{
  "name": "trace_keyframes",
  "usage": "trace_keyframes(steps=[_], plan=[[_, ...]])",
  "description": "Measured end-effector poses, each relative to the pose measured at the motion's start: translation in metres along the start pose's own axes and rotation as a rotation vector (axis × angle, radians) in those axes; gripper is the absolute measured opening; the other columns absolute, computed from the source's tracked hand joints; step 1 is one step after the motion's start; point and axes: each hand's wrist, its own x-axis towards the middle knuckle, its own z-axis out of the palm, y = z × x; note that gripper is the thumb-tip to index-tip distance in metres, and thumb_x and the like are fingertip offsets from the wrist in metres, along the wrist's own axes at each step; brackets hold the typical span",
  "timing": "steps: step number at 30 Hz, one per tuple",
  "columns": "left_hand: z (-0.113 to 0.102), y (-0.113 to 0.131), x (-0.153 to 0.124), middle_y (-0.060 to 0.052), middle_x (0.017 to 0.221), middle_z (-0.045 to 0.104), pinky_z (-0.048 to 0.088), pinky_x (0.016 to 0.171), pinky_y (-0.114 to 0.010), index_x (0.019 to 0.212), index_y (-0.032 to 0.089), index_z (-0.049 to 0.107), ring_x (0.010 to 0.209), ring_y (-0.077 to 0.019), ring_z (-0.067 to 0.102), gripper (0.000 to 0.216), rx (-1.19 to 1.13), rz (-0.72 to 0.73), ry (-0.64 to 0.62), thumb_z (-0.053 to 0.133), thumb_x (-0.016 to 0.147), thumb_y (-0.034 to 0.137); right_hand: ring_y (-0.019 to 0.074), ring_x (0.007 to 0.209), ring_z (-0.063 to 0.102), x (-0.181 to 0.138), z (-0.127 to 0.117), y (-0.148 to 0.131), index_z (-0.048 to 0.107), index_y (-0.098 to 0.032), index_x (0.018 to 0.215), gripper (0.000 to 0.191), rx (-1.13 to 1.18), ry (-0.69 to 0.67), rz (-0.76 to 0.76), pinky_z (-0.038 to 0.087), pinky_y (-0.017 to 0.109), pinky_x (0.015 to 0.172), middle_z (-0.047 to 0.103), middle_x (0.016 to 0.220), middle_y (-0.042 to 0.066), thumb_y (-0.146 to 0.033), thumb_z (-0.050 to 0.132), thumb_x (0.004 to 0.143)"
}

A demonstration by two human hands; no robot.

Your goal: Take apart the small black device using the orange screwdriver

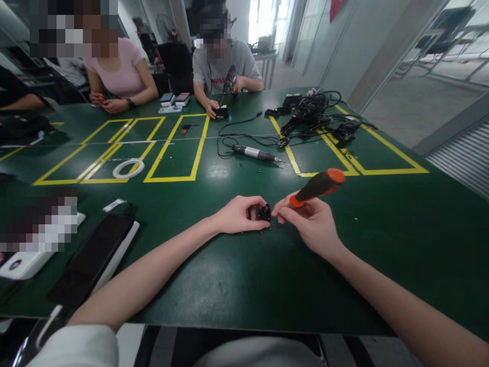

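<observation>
My left hand [241, 216] rests on the green table [198, 285], its thumb and fingers closed around a small black part [264, 212] with a round upright tube on top. Just right of it, my right hand [311, 219] grips a screwdriver [319, 186] with a black and orange handle. The handle leans up to the right, and the fingertips are close to the black part. The screwdriver's tip is hidden or too small to make out. A few tiny dark bits, perhaps screws, lie by the black part.
Ahead lies a corded electric screwdriver [252, 153]. A cable heap [313, 112] sits back right. A white tape ring [129, 168] lies left, with a black phone [91, 257] nearer me. Across the table, one person [229, 61] holds a power drill [229, 79]; another [120, 71] sits beside.
</observation>
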Motion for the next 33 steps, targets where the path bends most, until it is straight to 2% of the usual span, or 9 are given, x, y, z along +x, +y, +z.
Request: trace_keyframes(steps=[4,8,10,13,17,22,25,30,33], plan=[[0.0002,0.0008,-0.0001,0.005,0.066,0.062,0.046,0.060,-0.021,0.101,0.017,0.066,0.058,-0.0089,0.057,0.033,-0.006,-0.007,-0.001,0.078,0.080,0.038,0.0153,0.058,0.062,0.0016,-0.0034,-0.0007,0.072,-0.021,0.074,0.024,-0.046,-0.025,-0.008,0.056,0.031,0.057,0.073,0.073,0.003,-0.040,0.086,0.079],[0.0003,0.0007,0.0006,0.006,0.067,0.061,0.045,0.059,-0.020,0.094,0.017,0.064,0.057,-0.0083,0.057,0.027,-0.011,0.029,0.002,0.077,0.080,0.035,0.0149,0.057,0.062,0.0010,-0.0011,0.0001,0.077,-0.022,0.083,0.025,0.005,-0.064,-0.024,0.056,0.031,0.057,0.073,0.074,0.003,-0.046,0.077,0.088],[0.0004,0.0007,0.0010,0.006,0.066,0.060,0.044,0.059,-0.020,0.092,0.017,0.063,0.057,-0.0082,0.057,0.027,-0.010,0.037,0.004,0.078,0.080,0.036,0.0147,0.057,0.064,0.0001,0.0011,0.0007,0.076,-0.022,0.088,0.023,0.059,-0.050,-0.023,0.057,0.031,0.059,0.075,0.076,0.003,-0.045,0.080,0.085],[0.0003,0.0009,0.0009,0.005,0.069,0.062,0.044,0.059,-0.020,0.097,0.016,0.065,0.058,-0.0081,0.056,0.030,-0.003,0.028,0.006,0.078,0.080,0.037,0.0147,0.058,0.064,-0.0003,0.0019,0.0016,0.072,-0.022,0.080,0.023,0.059,-0.016,-0.016,0.057,0.030,0.060,0.074,0.074,0.002,-0.039,0.087,0.079],[0.0000,0.0000,0.0004,0.005,0.068,0.062,0.045,0.060,-0.021,0.101,0.016,0.066,0.058,-0.0086,0.057,0.033,-0.001,0.026,0.005,0.078,0.080,0.038,0.0156,0.061,0.063,0.0011,-0.0019,0.0032,0.072,-0.021,0.071,0.023,-0.014,-0.020,-0.029,0.056,0.031,0.059,0.073,0.077,0.004,-0.038,0.086,0.079],[0.0008,-0.0027,0.0004,0.006,0.065,0.060,0.043,0.059,-0.020,0.097,0.017,0.064,0.057,-0.0085,0.056,0.030,-0.007,0.036,0.015,0.078,0.080,0.038,0.0151,0.058,0.064,0.0020,-0.0028,0.0056,0.076,-0.020,0.087,0.026,0.003,-0.058,-0.035,0.057,0.031,0.058,0.073,0.073,0.004,-0.046,0.075,0.090],[0.0013,-0.0028,0.0006,0.006,0.064,0.059,0.042,0.058,-0.020,0.094,0.017,0.064,0.057,-0.0087,0.056,0.030,-0.005,0.040,0.019,0.078,0.080,0.039,0.0148,0.059,0.066,0.0008,-0.0012,0.0062,0.073,-0.022,0.099,0.028,0.063,-0.052,-0.041,0.060,0.031,0.061,0.077,0.080,0.004,-0.046,0.079,0.087],[0.0012,-0.0023,0.0013,0.005,0.068,0.062,0.044,0.060,-0.020,0.094,0.017,0.064,0.058,-0.0085,0.057,0.029,-0.009,0.044,0.017,0.078,0.079,0.037,0.0148,0.060,0.065,0.0002,-0.0022,0.0062,0.073,-0.020,0.077,0.022,-0.012,-0.022,-0.028,0.059,0.029,0.060,0.076,0.077,0.004,-0.039,0.086,0.080],[0.0012,-0.0033,0.0015,0.005,0.068,0.062,0.045,0.061,-0.021,0.098,0.017,0.065,0.058,-0.0087,0.058,0.031,-0.006,0.044,0.013,0.078,0.079,0.037,0.0140,0.058,0.063,0.0021,-0.0030,0.0058,0.075,-0.021,0.076,0.020,-0.019,-0.024,-0.053,0.057,0.029,0.057,0.073,0.074,0.003,-0.038,0.084,0.081]])
